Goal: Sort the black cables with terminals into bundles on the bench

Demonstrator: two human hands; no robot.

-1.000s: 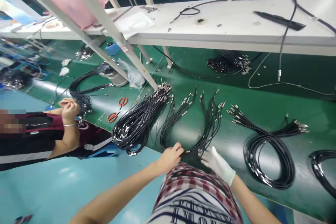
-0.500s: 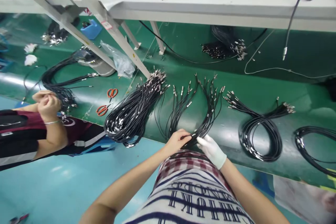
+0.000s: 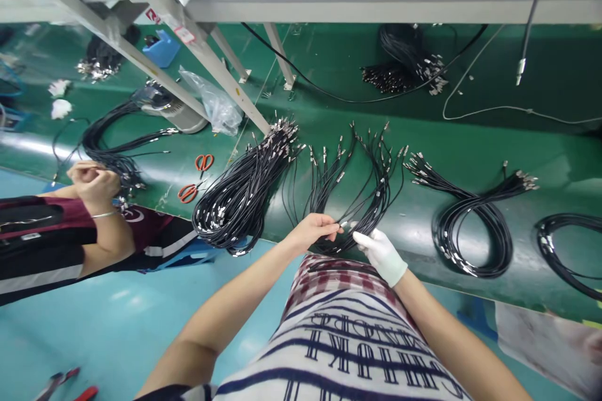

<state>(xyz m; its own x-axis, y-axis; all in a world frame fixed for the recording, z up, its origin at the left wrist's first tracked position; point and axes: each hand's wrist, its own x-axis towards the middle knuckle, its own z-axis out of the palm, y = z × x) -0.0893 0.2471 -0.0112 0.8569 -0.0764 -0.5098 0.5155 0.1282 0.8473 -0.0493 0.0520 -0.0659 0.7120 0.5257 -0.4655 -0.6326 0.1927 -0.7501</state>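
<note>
A looped bundle of thin black cables [image 3: 376, 203] with silver metal ends lies at the front edge of the green bench, its ends pointing away from me. My bare left hand [image 3: 318, 230] pinches one of these cables near a small light-coloured piece, at the left of the loop's near side. My right hand [image 3: 379, 254], in a white glove, is closed at thumb and fingertips on the near part of the same bundle; exactly how many cables it grips is hidden. A larger heap of cables [image 3: 235, 194] lies left of my hands.
Coiled cables [image 3: 505, 232] lie to the right, with another coil [image 3: 548, 241] beyond. Orange-handled scissors [image 3: 204, 163] lie left of the heap. A slanted metal post [image 3: 226, 88] carries a white shelf [image 3: 376, 3]. A co-worker's hands [image 3: 94, 182] are at far left.
My left hand has risen slightly from the bundle and now pinches a cable more apart from it. My right hand stays on the bundle. The whole view has shifted a little.
</note>
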